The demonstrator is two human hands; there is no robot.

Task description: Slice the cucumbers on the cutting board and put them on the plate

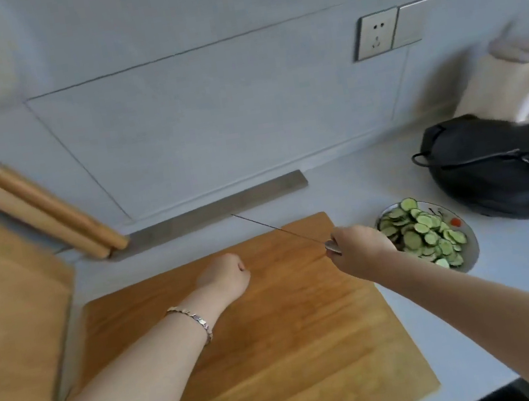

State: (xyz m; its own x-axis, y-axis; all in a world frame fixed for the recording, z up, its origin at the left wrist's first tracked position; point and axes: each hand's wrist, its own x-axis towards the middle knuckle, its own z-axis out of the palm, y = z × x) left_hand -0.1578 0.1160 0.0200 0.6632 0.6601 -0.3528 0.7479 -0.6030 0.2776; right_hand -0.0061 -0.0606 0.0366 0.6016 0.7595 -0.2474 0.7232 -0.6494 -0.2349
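Board check. The cutting board (277, 337) shows bare wood, with no cucumber on it that I can see. The cucumber slices (421, 234) are heaped on the plate (471, 250), which sits on the counter (374, 183) just beside the board's right edge, with a black bag (500, 169) behind it. My read is that cutting and transfer are about done, and what is left is parking the knife safely.

How to do that well:
- Keep the tip low and pointed away from me, as it is now.
- Lay the blade flat on the board or the counter, edge turned away from my other hand.
- Set it where the handle does not overhang the board's edge.
- Keep my free fist off the line of the blade.
- Glance once over the board for a stray slice. The picture is soft, so I could miss a thin one.

Right hand (359, 249): wrapped tight round the handle of the knife (278, 229), above the board's far right corner and close to the plate. I see the blade edge-on as a thin dark line running up toward the metal strip (210, 214) at the foot of the wall. I cannot tell whether the tip touches anything.

Left hand (225, 277): fingers curled in to a loose fist over the middle of the board. Nothing shows in its grip. It seems to rest on the wood, though contact is hard to confirm. It is well apart from the blade. There is a bracelet (194, 322) on the wrist.
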